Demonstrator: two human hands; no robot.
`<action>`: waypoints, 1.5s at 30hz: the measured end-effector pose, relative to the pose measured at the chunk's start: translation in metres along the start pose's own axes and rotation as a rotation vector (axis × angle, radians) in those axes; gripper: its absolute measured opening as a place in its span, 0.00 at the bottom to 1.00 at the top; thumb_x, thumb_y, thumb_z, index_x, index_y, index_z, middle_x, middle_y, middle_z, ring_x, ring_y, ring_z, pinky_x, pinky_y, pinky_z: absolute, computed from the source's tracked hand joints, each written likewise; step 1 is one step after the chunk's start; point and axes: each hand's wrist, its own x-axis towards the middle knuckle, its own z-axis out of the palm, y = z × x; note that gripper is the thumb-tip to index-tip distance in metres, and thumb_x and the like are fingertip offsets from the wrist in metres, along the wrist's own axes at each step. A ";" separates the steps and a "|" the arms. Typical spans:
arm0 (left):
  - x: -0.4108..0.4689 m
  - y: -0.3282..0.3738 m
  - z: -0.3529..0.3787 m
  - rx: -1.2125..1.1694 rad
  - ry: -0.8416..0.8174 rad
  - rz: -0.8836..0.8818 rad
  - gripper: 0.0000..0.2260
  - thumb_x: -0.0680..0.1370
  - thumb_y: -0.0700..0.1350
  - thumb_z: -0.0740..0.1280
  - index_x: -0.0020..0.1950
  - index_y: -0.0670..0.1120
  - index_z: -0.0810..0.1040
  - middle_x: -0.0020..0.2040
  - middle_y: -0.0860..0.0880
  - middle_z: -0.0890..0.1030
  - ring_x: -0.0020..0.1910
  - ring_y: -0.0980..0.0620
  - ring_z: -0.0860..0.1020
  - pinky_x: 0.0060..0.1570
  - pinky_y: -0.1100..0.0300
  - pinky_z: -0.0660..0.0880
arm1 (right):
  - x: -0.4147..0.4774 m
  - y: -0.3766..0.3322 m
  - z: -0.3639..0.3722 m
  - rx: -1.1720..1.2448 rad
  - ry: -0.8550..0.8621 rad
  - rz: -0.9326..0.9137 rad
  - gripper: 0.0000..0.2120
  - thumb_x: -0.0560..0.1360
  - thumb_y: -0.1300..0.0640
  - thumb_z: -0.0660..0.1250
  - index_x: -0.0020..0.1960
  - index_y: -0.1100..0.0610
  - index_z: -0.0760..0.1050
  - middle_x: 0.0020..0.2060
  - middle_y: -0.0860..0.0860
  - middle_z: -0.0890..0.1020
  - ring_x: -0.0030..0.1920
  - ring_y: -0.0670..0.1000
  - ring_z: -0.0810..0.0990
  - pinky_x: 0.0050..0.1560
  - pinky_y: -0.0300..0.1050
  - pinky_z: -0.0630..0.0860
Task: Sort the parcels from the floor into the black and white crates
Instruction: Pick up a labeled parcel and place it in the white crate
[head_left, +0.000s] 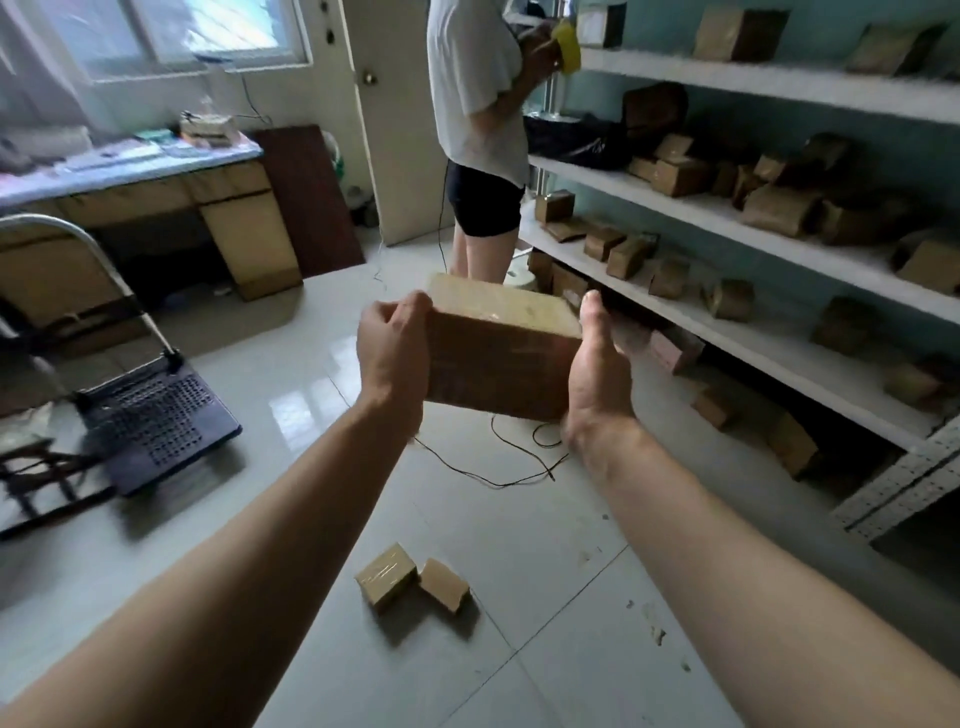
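Chest-high above the floor (545, 649), the left grip (395, 353) curls its fingers round the 9 o'clock end of a taped cardboard parcel (498, 353). The right grip (597, 374) presses its palm to the 3 o'clock end, thumb straight; its fingers are hidden, so I cannot tell whether they wrap. Squeezing from both ends probably steadies the bulky box for carrying. Two small parcels (387, 574) wait at 6 o'clock. No crate is in view; shelves (727, 78) at 3 o'clock hold similar parcels.
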 end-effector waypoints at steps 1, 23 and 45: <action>-0.009 0.002 -0.006 -0.001 0.017 0.017 0.04 0.78 0.45 0.60 0.48 0.45 0.69 0.41 0.49 0.71 0.42 0.53 0.72 0.40 0.57 0.71 | -0.007 -0.001 0.004 -0.015 -0.035 -0.005 0.29 0.73 0.32 0.58 0.60 0.54 0.75 0.53 0.53 0.81 0.54 0.55 0.80 0.58 0.56 0.77; -0.016 -0.005 -0.291 -0.133 0.750 -0.016 0.23 0.73 0.28 0.52 0.59 0.46 0.76 0.50 0.46 0.80 0.48 0.48 0.78 0.41 0.56 0.78 | -0.129 0.078 0.254 -0.279 -0.764 0.027 0.18 0.78 0.42 0.60 0.57 0.55 0.70 0.47 0.50 0.76 0.53 0.53 0.76 0.55 0.52 0.76; -0.071 -0.012 -0.510 -0.435 1.687 0.062 0.17 0.68 0.37 0.63 0.54 0.45 0.83 0.53 0.45 0.83 0.53 0.44 0.80 0.56 0.48 0.77 | -0.303 0.187 0.490 -0.418 -1.652 0.104 0.06 0.78 0.61 0.60 0.51 0.57 0.76 0.44 0.55 0.80 0.49 0.57 0.81 0.56 0.59 0.78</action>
